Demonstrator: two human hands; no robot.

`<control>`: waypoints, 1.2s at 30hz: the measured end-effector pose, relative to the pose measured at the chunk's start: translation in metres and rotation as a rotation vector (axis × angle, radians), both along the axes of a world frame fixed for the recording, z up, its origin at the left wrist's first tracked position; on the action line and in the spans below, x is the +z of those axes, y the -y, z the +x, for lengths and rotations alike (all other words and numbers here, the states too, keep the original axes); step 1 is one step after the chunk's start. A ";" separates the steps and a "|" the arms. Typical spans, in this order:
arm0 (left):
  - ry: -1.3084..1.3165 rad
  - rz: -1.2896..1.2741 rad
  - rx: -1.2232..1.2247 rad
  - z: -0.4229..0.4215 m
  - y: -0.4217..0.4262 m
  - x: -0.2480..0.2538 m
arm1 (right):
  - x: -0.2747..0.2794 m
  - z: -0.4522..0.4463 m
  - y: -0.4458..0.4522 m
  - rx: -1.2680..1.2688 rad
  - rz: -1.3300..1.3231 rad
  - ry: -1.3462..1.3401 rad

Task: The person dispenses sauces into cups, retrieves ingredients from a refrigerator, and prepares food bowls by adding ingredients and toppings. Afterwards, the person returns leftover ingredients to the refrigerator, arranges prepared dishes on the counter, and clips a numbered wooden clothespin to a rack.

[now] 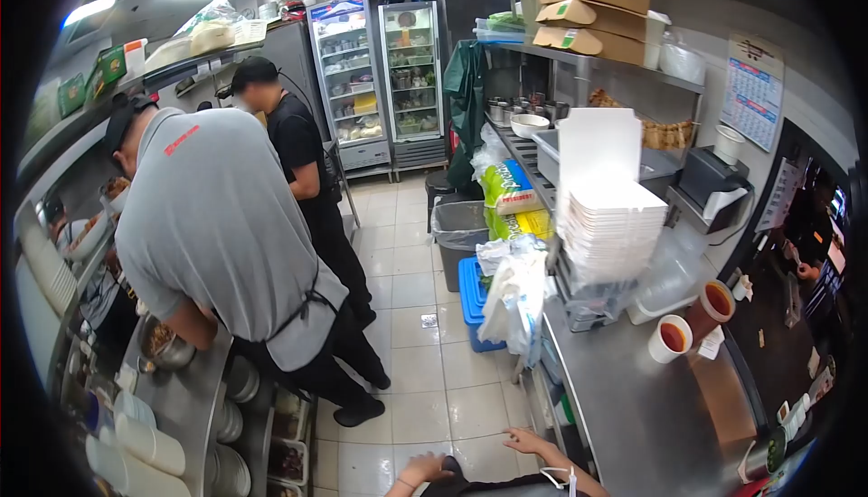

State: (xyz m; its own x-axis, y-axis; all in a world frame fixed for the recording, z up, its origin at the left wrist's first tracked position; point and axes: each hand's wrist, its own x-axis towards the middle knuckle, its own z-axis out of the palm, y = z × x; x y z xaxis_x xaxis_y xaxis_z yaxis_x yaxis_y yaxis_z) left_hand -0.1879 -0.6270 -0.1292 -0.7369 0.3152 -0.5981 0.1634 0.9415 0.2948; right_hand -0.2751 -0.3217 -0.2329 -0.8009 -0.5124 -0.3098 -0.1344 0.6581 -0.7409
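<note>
My left hand [425, 469] is low at the bottom edge, in front of my dark clothing, its fingers loosely bent and apart with nothing visible in them. To its right, my right hand [523, 441] hangs over the tiled floor beside the steel counter [597, 397], fingers stretched out and holding nothing. On that counter are a white tub of red-orange sauce [670, 339] and a taller container of red sauce [711, 312]. A tall stack of white takeaway boxes [606, 230] stands farther back, the top one with its lid raised.
At the left, a person in a grey shirt [217, 217] bends over a counter with a metal bowl [165, 343]; a person in black [303, 153] stands beyond. White plastic bags [515, 302], a blue bin [475, 302] and a grey bin [458, 235] border the tiled aisle [411, 325].
</note>
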 end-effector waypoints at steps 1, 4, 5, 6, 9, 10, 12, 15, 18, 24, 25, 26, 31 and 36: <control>-0.026 0.082 0.094 -0.015 0.038 -0.005 | -0.029 -0.005 0.001 -0.017 0.013 0.032; -0.148 0.073 0.261 -0.064 0.104 0.024 | -0.165 0.009 -0.037 -0.101 0.003 -0.012; -0.240 -0.018 0.335 -0.082 0.116 0.036 | -0.234 0.016 -0.061 -0.015 -0.010 -0.173; -0.285 -0.119 0.337 -0.101 0.128 0.030 | -0.200 0.035 -0.068 -0.190 0.119 0.122; -0.180 -0.028 0.326 -0.174 0.144 0.060 | -0.145 0.025 -0.071 -0.376 0.296 0.452; -0.190 0.069 0.285 -0.199 0.147 0.067 | -0.135 0.014 -0.069 -0.401 0.324 0.496; -0.318 0.084 0.227 -0.243 0.143 0.095 | -0.123 -0.018 -0.060 -0.423 0.367 0.553; -0.400 0.134 0.178 -0.311 0.151 0.119 | -0.121 -0.093 -0.037 -0.387 0.387 0.561; -0.455 0.134 0.216 -0.370 0.165 0.133 | -0.133 -0.196 0.002 -0.262 0.371 0.473; -0.541 0.174 0.299 -0.466 0.209 0.136 | -0.096 -0.512 0.188 0.042 0.165 0.079; -0.541 0.196 0.332 -0.475 0.214 0.141 | -0.030 -0.559 0.231 0.114 0.126 0.077; -0.558 0.226 0.375 -0.487 0.219 0.149 | -0.041 -0.614 0.273 0.152 -0.063 -0.032; -0.532 0.494 0.476 -0.545 0.251 0.191 | 0.136 -0.751 0.454 0.340 -0.487 0.235; -0.345 0.789 0.746 -0.631 0.263 0.286 | 0.150 -0.848 0.519 0.489 -0.426 0.151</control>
